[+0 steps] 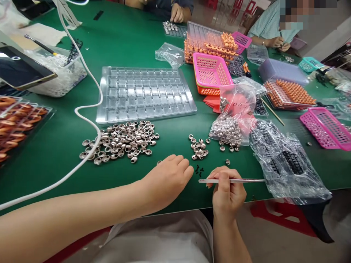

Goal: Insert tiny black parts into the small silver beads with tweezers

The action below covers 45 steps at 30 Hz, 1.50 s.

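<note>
My right hand is closed around a pair of metal tweezers, which lie level across its fingers. Left of it, my left hand rests low over the table with curled fingers; whatever they hold is hidden. Between the two hands lie several tiny black parts. A small silver ring-shaped piece peeks out behind the left hand. Beyond the hands are a small group of silver cup-like pieces and a larger pile of silver pieces. A clear compartment tray lies behind the large pile.
A white cable runs over the table's left side. To the right are a plastic bag with silver pieces, a bag of black parts and pink baskets. Co-workers' hands show across the table.
</note>
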### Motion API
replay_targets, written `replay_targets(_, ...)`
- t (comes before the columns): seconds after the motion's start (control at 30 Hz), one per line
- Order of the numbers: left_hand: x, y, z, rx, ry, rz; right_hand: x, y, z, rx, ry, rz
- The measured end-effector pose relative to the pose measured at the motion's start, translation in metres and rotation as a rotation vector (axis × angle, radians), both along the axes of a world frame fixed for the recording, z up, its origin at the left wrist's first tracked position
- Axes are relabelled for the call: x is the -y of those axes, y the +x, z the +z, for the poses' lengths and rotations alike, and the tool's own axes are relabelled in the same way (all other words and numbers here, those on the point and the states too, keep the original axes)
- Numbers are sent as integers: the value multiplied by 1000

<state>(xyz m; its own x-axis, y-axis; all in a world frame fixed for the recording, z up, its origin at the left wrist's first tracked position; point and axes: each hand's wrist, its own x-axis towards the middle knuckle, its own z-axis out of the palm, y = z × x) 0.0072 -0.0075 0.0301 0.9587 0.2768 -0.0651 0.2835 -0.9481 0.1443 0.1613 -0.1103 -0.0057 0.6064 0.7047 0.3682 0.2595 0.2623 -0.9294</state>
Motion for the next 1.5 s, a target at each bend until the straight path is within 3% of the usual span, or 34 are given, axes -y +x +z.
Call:
replay_targets(0.17,2,-5,2,-11,-144,-29,0,-2,2,-9,-21,-44)
replay_targets(0.33,-10,-7,3,24,-404,127,-2,-1,3,0,22,-55)
replay_targets(0.43,-17,-5,4,47,-478,152,-3,-1,4,11,14,-91)
replay_targets(0.73,-18,1,-4,77,-488,159,-4,-2,6,-11,22,-71)
replay_targets(1.2,-20,-1,-3,85,-535,162,-3,-2,6,4,23,-88)
replay_targets(1.5,-22,-1,-4,93,-522,148,-2,-2,9,-64,24,-23)
